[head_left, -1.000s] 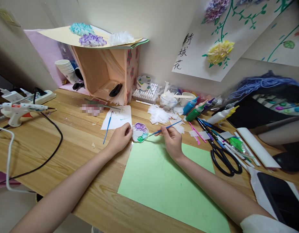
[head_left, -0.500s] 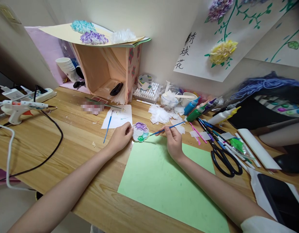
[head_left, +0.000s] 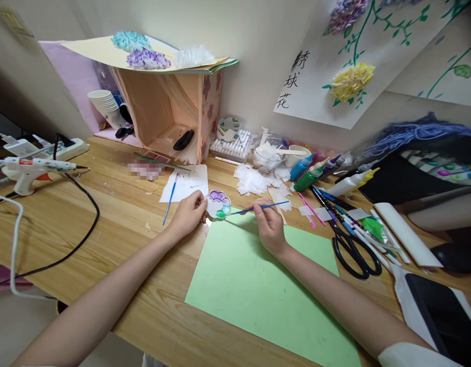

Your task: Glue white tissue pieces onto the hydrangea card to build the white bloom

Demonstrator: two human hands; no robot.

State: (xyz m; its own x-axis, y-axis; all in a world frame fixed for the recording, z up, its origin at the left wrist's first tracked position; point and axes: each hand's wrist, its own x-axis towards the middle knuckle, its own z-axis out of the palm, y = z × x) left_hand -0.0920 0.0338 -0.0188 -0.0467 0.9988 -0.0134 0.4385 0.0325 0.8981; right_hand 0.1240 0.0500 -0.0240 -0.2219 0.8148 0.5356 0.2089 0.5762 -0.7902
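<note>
Between the thumb and fingers of my left hand (head_left: 190, 214) is the edge of a small flower-shaped paint palette (head_left: 213, 205). Purple, teal and green paint lies in its wells. My right hand (head_left: 271, 226) pinches a thin blue paintbrush (head_left: 268, 205), its tip at the green well on the palette's near side. Below both hands a sheet of light green paper (head_left: 266, 290) lies flat on the wooden table (head_left: 151, 285). A second blue paintbrush (head_left: 170, 201) rests partly on a white paper (head_left: 193, 186) left of the palette.
Black-handled scissors (head_left: 355, 250) and several pens lie at the right, near a dark phone (head_left: 441, 316). Paint bottles (head_left: 309, 178) and white paper scraps (head_left: 252, 179) sit at the back. A hot glue gun (head_left: 32, 171) with cables is on the left. A peach box (head_left: 162, 112) stands behind.
My left hand has shifted the palette slightly left and up and tilted it. The brush in my right hand has moved a little left and lies flatter.
</note>
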